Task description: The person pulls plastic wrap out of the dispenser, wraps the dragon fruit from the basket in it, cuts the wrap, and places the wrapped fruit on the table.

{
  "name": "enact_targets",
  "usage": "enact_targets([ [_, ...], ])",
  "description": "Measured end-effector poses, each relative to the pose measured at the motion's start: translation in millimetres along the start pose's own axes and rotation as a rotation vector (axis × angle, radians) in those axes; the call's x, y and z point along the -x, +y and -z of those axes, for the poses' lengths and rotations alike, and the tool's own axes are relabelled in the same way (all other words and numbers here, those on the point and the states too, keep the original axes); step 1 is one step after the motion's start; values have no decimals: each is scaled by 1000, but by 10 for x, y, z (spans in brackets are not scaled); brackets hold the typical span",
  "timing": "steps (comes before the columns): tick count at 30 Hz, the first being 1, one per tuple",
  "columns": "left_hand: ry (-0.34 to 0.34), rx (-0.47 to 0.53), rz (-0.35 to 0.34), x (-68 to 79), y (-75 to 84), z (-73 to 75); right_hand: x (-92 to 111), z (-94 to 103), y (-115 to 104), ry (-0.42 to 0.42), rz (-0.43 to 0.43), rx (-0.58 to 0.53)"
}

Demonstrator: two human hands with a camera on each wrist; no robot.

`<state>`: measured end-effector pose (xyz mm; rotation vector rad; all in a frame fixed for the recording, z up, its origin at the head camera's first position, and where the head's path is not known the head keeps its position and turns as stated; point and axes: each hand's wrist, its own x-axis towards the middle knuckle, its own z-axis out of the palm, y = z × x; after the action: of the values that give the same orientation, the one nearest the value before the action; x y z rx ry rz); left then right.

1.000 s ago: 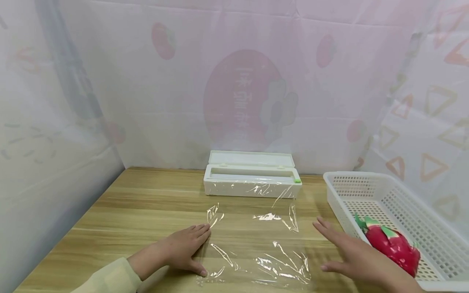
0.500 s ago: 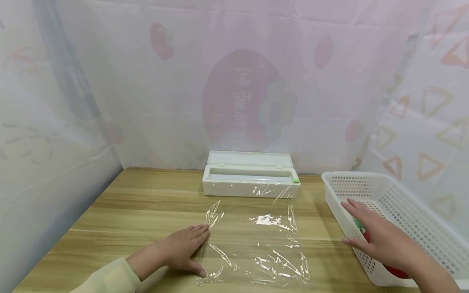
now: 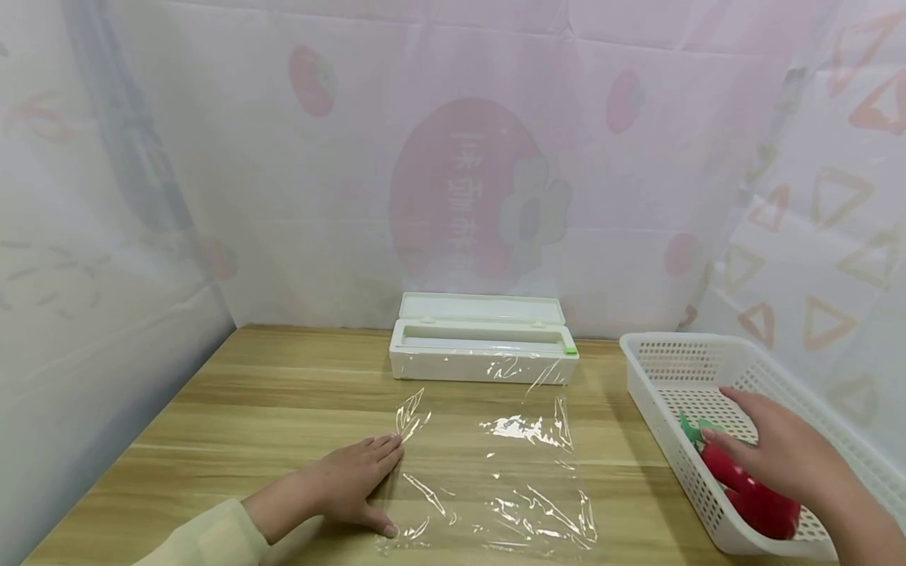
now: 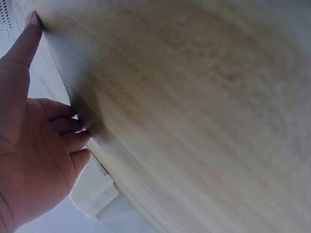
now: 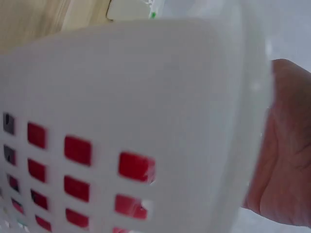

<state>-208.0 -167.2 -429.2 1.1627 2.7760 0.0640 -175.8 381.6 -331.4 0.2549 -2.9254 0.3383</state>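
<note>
My left hand [image 3: 357, 479] rests palm down on the table at the left edge of a sheet of cling film [image 3: 481, 479], its fingers straight and thumb spread. In the left wrist view its fingertips touch the wooden surface. The film runs out flat from a white cling film dispenser [image 3: 484, 366] with its lid raised. My right hand [image 3: 796, 452] is inside the white basket [image 3: 661, 424], over a red dragon fruit [image 3: 764, 503] with green tips. Its thumb lies above the fruit, and the fingers are partly hidden. Basket holes show the red fruit [image 5: 77, 150] in the right wrist view.
The wooden table [image 3: 269, 393] meets a pale printed curtain [image 3: 340, 196] at the back, with curtains along both sides too. The basket's raised rim stands at the table's right. A small green piece [image 3: 570, 350] sits at the dispenser's right end.
My right hand has moved right from beside the film, over the basket's rim and down to the dragon fruit. My left hand has stayed at the film's edge.
</note>
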Motion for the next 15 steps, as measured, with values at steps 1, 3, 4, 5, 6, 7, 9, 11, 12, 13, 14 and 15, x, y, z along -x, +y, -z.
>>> enact_targets([
  [1, -1, 1, 1, 3, 1, 1, 1, -8, 27, 0, -7, 5],
  [3, -2, 3, 2, 6, 4, 7, 1, -22, 75, -2, -24, 11],
  [4, -3, 4, 4, 9, 7, 10, 0, -29, 97, -10, -33, 13],
  [5, -4, 4, 5, 12, 10, 13, -1, -36, 118, -21, -44, 17],
  [6, -4, 5, 6, 15, 13, 16, -2, -45, 138, -33, -57, 21],
  [7, -5, 6, 8, 18, 15, 18, -5, -54, 162, -47, -64, 21],
  [9, -6, 7, 10, 21, 19, 21, -13, -72, 204, -80, -84, 27],
  [11, -6, 7, 9, 24, 21, 20, -20, -92, 241, -112, -107, 33],
  [12, -5, 5, 9, 25, 21, 19, -25, -101, 260, -132, -119, 33],
  [13, -4, 4, 8, 24, 21, 17, -29, -113, 277, -151, -130, 32],
  [14, -2, 3, 7, 24, 21, 17, -33, -125, 289, -169, -143, 35],
  [15, -1, 3, 7, 22, 19, 17, -38, -137, 302, -188, -154, 36],
])
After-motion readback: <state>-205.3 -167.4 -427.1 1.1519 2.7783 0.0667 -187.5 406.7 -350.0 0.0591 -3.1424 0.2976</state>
